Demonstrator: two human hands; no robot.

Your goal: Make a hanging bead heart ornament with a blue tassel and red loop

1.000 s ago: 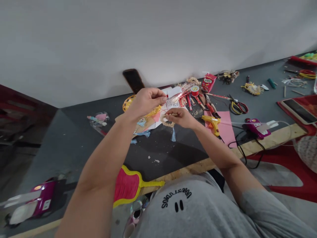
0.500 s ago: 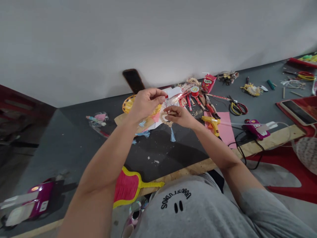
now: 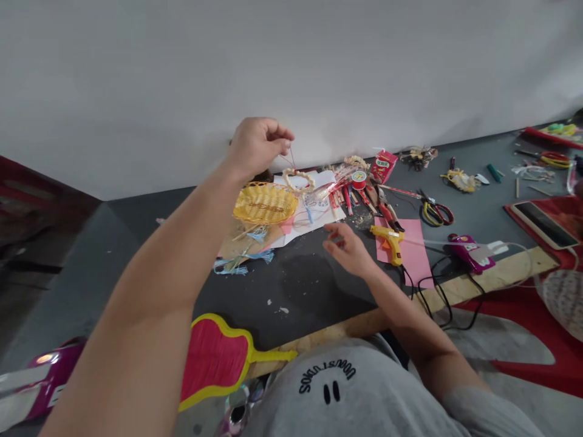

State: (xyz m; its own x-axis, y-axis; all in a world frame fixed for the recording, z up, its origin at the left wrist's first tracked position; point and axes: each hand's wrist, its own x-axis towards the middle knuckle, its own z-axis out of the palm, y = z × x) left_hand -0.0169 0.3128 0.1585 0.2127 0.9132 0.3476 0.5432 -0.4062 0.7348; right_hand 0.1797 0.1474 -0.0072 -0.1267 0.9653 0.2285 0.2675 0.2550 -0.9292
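High over the table's back part, my left hand (image 3: 263,144) is closed in a pinch on a thin red thread (image 3: 292,156). From the thread hangs a cream, heart-shaped ring ornament (image 3: 298,189) with a small light-blue tassel (image 3: 310,213) below it. My right hand (image 3: 347,249) is open, fingers loosely curved and apart, holding nothing above the dark table. Below the ornament lie white paper sheets (image 3: 291,235) and, left of them, a yellow woven basket (image 3: 265,203). More light-blue tassels (image 3: 230,266) rest in front of the basket.
Right of my right hand are a yellow glue gun (image 3: 389,240) on pink paper (image 3: 415,255) and scissors (image 3: 436,212). A red spool (image 3: 359,179) and red-handled pliers (image 3: 388,213) lie behind. A pink-and-yellow fan (image 3: 218,358) overlaps the front edge.
My left hand has risen, lifting the heart-shaped ornament by its thread so it hangs. My right hand has let go of the ornament and moved back toward me, to the right.
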